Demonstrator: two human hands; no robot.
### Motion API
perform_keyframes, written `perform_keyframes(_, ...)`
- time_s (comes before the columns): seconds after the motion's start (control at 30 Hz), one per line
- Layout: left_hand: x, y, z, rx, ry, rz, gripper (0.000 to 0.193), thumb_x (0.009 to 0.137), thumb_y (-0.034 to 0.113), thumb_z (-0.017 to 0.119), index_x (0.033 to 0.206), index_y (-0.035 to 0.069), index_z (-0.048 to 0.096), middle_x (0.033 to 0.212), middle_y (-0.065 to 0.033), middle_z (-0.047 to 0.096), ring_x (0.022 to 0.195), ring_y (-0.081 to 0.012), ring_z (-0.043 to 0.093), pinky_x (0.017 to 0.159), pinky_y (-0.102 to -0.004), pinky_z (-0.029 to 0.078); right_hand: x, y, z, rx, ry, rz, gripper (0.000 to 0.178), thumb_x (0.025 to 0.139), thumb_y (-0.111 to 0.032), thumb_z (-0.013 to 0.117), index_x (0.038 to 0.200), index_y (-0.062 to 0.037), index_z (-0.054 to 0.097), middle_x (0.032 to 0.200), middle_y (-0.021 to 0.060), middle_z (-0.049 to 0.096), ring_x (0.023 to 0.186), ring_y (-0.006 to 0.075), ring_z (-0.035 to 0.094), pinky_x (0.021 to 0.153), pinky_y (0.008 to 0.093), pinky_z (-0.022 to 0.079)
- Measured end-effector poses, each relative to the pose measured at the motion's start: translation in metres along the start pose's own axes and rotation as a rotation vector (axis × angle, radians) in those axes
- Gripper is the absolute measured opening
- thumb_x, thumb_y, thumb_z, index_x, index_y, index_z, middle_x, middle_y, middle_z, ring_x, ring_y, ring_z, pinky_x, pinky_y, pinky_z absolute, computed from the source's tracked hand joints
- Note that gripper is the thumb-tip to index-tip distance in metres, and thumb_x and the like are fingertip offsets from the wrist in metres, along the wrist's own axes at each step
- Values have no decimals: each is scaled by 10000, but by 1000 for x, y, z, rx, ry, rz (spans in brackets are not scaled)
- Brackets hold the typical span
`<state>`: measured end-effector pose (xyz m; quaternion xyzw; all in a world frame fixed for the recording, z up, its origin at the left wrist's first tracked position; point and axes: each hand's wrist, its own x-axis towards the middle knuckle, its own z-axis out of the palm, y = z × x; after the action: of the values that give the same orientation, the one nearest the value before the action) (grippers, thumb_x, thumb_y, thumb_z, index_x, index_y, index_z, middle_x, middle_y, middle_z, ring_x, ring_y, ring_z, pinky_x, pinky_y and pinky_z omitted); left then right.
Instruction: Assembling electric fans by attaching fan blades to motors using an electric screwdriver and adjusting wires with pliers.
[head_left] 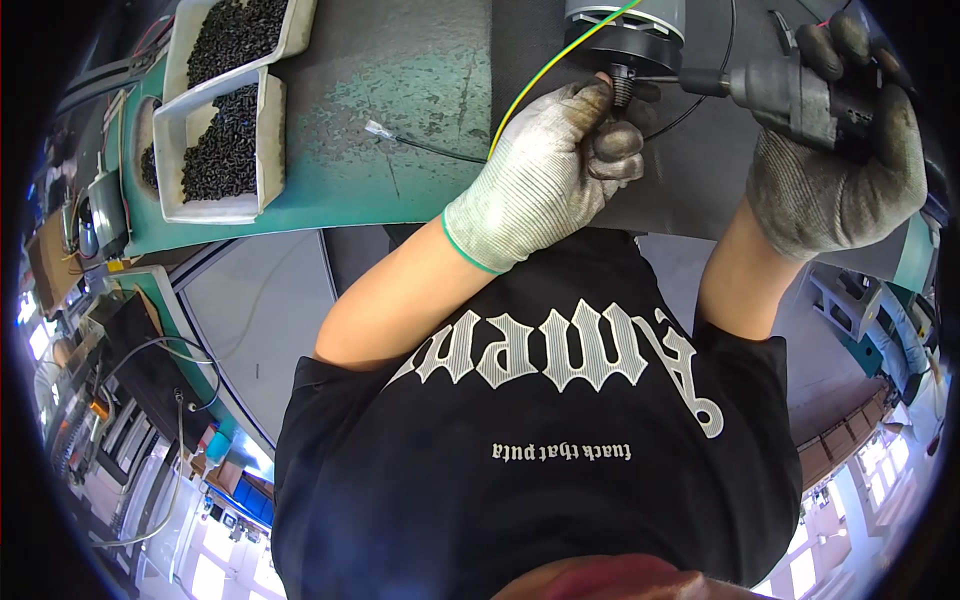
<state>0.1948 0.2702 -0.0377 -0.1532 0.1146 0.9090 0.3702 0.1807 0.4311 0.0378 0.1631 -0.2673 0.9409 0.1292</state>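
Observation:
A silver and black cylindrical motor-like unit [628, 35] stands at the top of the bench, partly cut off by the view's edge. From its near end sticks a small ribbed dark fitting [622, 86]. My left hand [560, 165], in a grey-white work glove with darkened fingertips, is closed round this fitting; the exact finger contact is partly hidden. In a similar, dirtier glove, my right hand [835, 190] grips a dark power screwdriver [800, 98]. Its thin bit [660, 79] points left and meets the fitting's side. A yellow-green wire [545, 72] crosses the unit and runs behind my left hand.
Two white bins [272, 150] of small black screws stand at the left on the worn green and grey bench mat [390, 110]. A black lead with a clear-sleeved terminal [378, 130] lies left of my left hand. Another black cable [733, 40] curves between unit and screwdriver.

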Motion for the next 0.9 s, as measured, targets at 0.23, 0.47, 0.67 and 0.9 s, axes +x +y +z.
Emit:
perform_keyframes(0.23, 5, 1, -10, 22, -150, -55, 273, 1030, 201, 407, 1139, -28, 507, 966, -95, 553, 535, -31, 302, 492, -161, 296, 0, -1, -6, 80, -36, 57, 350, 914, -153, 471, 1113, 130, 526, 991, 235, 513, 900, 303, 520, 837, 405, 507)
perform_keyframes(0.47, 2, 0, -3, 165, -58, 10, 251, 1030, 221, 416, 1097, -4, 504, 947, -90, 550, 530, -32, 305, 492, -178, 302, -1, 0, -9, -500, 45, -74, 327, 935, -134, 457, 1102, 135, 539, 1040, 242, 538, 979, 309, 532, 872, 412, 507)
perform_keyframes(0.67, 3, 2, -11, 122, -86, 18, 235, 1019, 242, 450, 1003, 21, 527, 838, -46, 523, 535, -54, 337, 502, -200, 317, 4, 10, -14, -1357, 129, -370, 306, 961, -109, 440, 1088, 142, 560, 1122, 257, 578, 1103, 322, 552, 927, 425, 507)
perform_keyframes(0.9, -10, -3, 16, 612, 292, 193, 168, 950, 180, 559, 987, 16, 553, 749, -40, 575, 582, -104, 555, 529, -262, 464, 14, -51, -8, -459, -17, -121, 247, 885, -166, 591, 1061, 3, 626, 1072, 174, 655, 974, 297, 646, 770, 412, 544)
